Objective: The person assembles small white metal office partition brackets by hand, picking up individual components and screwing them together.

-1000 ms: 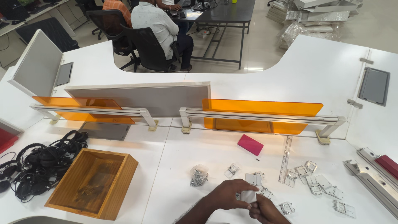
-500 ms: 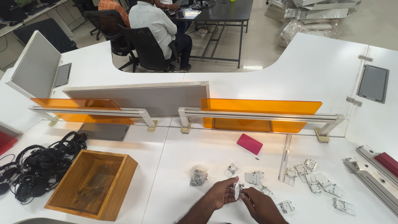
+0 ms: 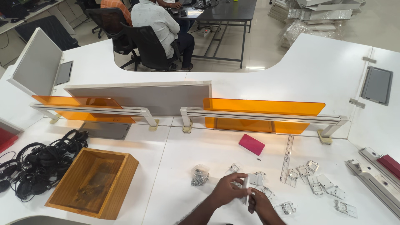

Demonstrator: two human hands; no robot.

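Note:
My left hand (image 3: 225, 191) and my right hand (image 3: 261, 205) meet low on the white desk (image 3: 183, 158), both pinching a small white metal bracket (image 3: 246, 192) held upright between them. Several more white brackets (image 3: 317, 183) lie scattered to the right of my hands. A small clear bag of screws (image 3: 200, 174) rests just left of my left hand. A steel ruler (image 3: 287, 158) lies beyond the brackets.
An open wooden box (image 3: 92, 182) sits at the left, beside a heap of black headsets (image 3: 41, 162). A pink card (image 3: 251, 144) lies near orange divider panels (image 3: 263, 113). Aluminium rails (image 3: 375, 179) lie at the right. People sit on chairs at a far table (image 3: 225, 12).
My hands have risen a little from the bottom edge and closed together on the bracket, turning it upright. Everything else on the desk is unmoved.

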